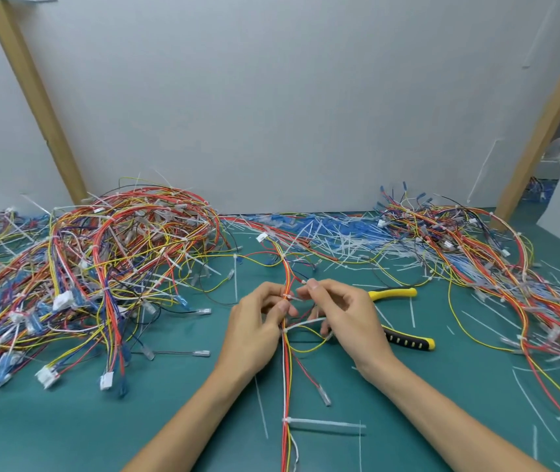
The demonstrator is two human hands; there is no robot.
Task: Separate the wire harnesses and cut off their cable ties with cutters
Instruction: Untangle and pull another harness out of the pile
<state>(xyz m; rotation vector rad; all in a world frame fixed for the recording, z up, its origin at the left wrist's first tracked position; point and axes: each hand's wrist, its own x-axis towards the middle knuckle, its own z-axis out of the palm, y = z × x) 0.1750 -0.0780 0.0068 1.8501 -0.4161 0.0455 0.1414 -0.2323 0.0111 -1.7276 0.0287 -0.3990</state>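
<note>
Your left hand (pixel 258 325) pinches the thin harness of red, orange, yellow and white wires (pixel 286 376) between thumb and curled fingers, just on the near side of the small white plastic cable tie (pixel 288 297) that binds it. Your right hand (pixel 339 315) has curled fingers, with thumb and forefinger apparently nipping that tie's tail; the contact is too small to confirm. The harness lies mid-way across the teal surface (pixel 169 420), running far to near between your wrists. The yellow-and-black-handled cutters (pixel 395 293) lie just right of the right hand, not in use. Judgement: the step is exposing the tie for cutting. Turn the tie's head upward and lift the tail clear of the insulation. Then fetch the cutters and slip one blade under the strap only. A second long-tailed white tie (pixel 322 423) waits nearer you.
</note>
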